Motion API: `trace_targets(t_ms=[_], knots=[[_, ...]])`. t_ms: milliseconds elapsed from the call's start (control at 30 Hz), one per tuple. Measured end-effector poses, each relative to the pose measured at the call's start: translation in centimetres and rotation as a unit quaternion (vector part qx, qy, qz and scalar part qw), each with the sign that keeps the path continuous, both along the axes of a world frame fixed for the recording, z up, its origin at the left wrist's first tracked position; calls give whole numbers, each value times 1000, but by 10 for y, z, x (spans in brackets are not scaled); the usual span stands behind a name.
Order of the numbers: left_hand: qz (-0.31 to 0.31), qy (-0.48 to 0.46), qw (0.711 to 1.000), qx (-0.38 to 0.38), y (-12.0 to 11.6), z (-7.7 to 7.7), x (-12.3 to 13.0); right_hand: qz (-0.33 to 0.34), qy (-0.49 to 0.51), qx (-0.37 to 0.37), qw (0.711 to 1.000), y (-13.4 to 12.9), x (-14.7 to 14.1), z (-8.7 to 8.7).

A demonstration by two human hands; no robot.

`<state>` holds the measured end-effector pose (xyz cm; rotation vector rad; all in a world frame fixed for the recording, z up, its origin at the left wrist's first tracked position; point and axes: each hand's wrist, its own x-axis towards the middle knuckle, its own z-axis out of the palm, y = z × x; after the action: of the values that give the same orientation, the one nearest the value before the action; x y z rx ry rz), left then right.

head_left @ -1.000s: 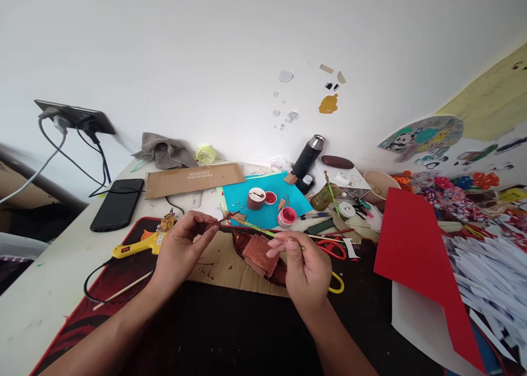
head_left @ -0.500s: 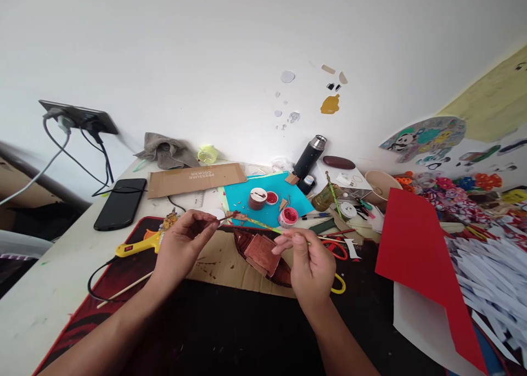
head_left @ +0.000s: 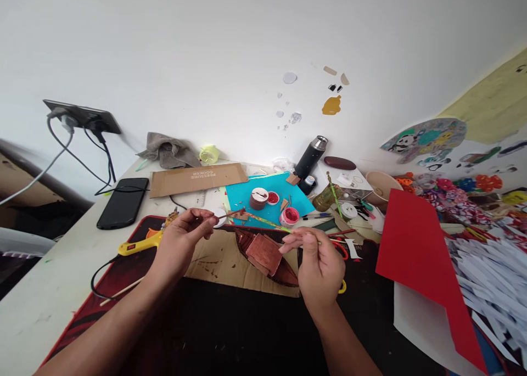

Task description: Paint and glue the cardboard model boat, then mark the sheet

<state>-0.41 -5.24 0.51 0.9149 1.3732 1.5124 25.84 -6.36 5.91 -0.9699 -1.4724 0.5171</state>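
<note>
Pinched between the thumb and fingers of my left hand (head_left: 181, 241) is a thin brown-painted stick (head_left: 225, 216). My right hand (head_left: 319, 263) is closed round a paintbrush (head_left: 263, 222) with a green and orange paint-smeared handle. Its tip points left, close to the stick's far end; I cannot tell whether they touch. Below and between the hands, a brown-painted model boat (head_left: 265, 253) with a curved cover rests on a cardboard sheet (head_left: 214, 261). Beyond it stand an open jar of red paint (head_left: 289, 217) and a brown jar (head_left: 259, 198) with a white top.
A yellow glue gun (head_left: 140, 244) lies left of my left hand, near a phone (head_left: 123, 203). Blue paper (head_left: 239, 188) lies under the jars. A black flask (head_left: 312, 156) leans at the back. Folded red card (head_left: 415, 239) and white paper strips (head_left: 489, 277) fill the right side.
My right hand has shifted slightly right with the paintbrush, its tip drawing back a little. My left hand keeps its pinch on the stick. The whole view has moved slightly.
</note>
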Motion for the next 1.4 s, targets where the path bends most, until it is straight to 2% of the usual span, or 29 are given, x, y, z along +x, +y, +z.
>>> trace_targets(t_ms=[200,300,467,700,867,933,1133,1300,1400], knots=[[0,32,999,-7,-4,2,0,58,-48,24,997,-6,-7,3],[0,74,997,-10,-7,6,0,39,-51,14,998,-2,-8,0],[5,-25,1000,-11,-3,8,2,-9,10,-8,1000,1,-2,-1],[-2,-105,994,-18,1,3,2,84,-58,35,994,-9,-6,3],[-5,-140,990,-33,0,1,0,-8,-3,12,1000,-1,4,-3],[-5,-149,988,-36,1,0,0,-25,11,3,1000,-2,6,-2],[-10,-160,986,-48,2,-3,0,49,-42,15,998,-7,0,-1],[-10,-162,986,-43,2,-3,-1,-15,21,9,1000,-3,4,-3],[-5,-157,987,-35,2,-2,0,15,8,11,1000,-7,4,-2]])
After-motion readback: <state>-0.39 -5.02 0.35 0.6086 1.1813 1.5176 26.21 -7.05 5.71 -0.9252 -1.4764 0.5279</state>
